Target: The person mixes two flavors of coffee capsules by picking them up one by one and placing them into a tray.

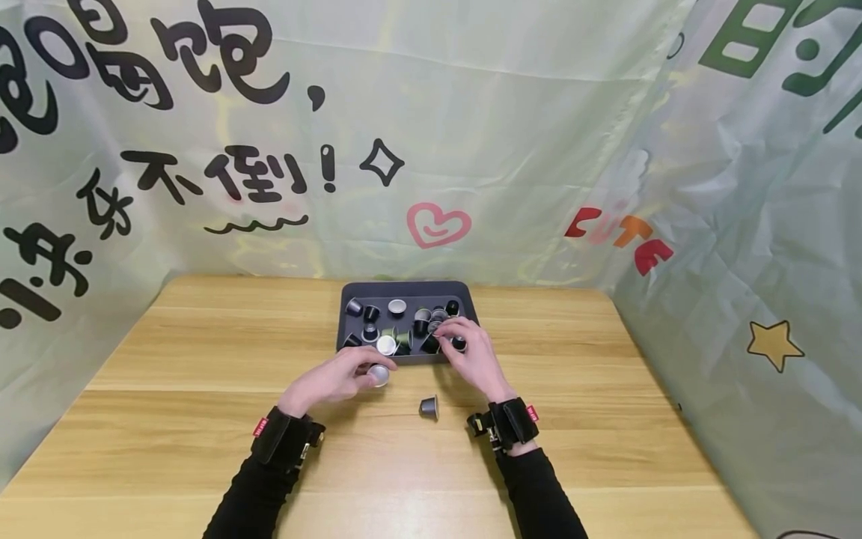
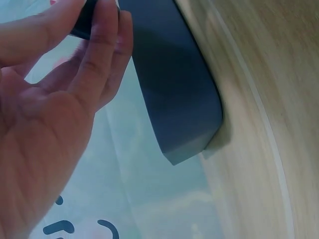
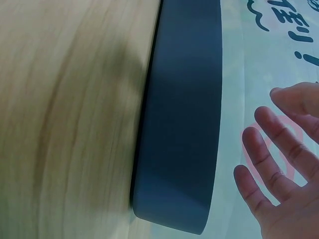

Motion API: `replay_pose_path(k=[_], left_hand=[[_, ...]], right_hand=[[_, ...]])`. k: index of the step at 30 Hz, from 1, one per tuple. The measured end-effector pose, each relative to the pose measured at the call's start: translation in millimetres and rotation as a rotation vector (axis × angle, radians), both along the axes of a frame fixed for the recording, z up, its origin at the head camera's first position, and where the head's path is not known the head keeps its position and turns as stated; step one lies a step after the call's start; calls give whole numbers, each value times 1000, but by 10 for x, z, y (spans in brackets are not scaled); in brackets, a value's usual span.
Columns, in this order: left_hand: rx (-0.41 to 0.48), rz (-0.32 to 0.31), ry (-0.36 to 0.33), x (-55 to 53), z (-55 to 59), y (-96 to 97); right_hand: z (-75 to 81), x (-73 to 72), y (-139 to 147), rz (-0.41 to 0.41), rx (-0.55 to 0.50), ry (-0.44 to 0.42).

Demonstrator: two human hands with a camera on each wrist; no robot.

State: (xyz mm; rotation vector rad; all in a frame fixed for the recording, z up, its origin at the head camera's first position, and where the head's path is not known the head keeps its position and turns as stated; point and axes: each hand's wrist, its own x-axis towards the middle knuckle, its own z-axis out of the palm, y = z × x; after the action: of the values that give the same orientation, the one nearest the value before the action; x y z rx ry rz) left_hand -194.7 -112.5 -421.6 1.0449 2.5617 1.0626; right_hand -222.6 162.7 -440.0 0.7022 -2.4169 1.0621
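My left hand (image 1: pixel 340 374) pinches a coffee capsule (image 1: pixel 378 375) between thumb and fingers, just in front of the tray's near edge. Its silver lid shows in the head view; the left wrist view shows part of its dark body (image 2: pixel 85 21). Over the right side of the dark tray (image 1: pixel 412 287) is my right hand (image 1: pixel 473 352). The right wrist view shows its fingers (image 3: pixel 269 169) spread and loosely bent, with nothing visible in them. Capsules lie close under its fingertips in the head view. One lone dark capsule (image 1: pixel 428 407) lies on its side on the table between the wrists.
Several capsules are scattered in the tray, including a silver-lidded one (image 1: pixel 396 307) near its back and a black one (image 1: pixel 371 313) on the left. The tray stands at the back of the wooden table (image 1: pixel 222 352), against a printed cloth backdrop (image 1: pixel 525 180).
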Motion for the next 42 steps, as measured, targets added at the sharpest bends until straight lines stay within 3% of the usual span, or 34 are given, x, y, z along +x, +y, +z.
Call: replay_pose_path(k=[9, 17, 23, 31, 35, 42], left_hand=[[65, -6, 34, -60, 11, -10], [109, 59, 88, -165, 51, 14], [147, 163, 113, -297, 55, 58], [67, 310, 113, -452, 63, 131], [12, 339, 121, -525, 85, 199], [-35, 372, 57, -638, 94, 311]], right_hand=[[9, -6, 11, -9, 13, -15], [16, -4, 10, -7, 8, -29], [9, -8, 15, -2, 0, -31], [-3, -15, 14, -7, -3, -41], [0, -18, 16, -10, -4, -46], [7, -15, 25, 3, -5, -31]])
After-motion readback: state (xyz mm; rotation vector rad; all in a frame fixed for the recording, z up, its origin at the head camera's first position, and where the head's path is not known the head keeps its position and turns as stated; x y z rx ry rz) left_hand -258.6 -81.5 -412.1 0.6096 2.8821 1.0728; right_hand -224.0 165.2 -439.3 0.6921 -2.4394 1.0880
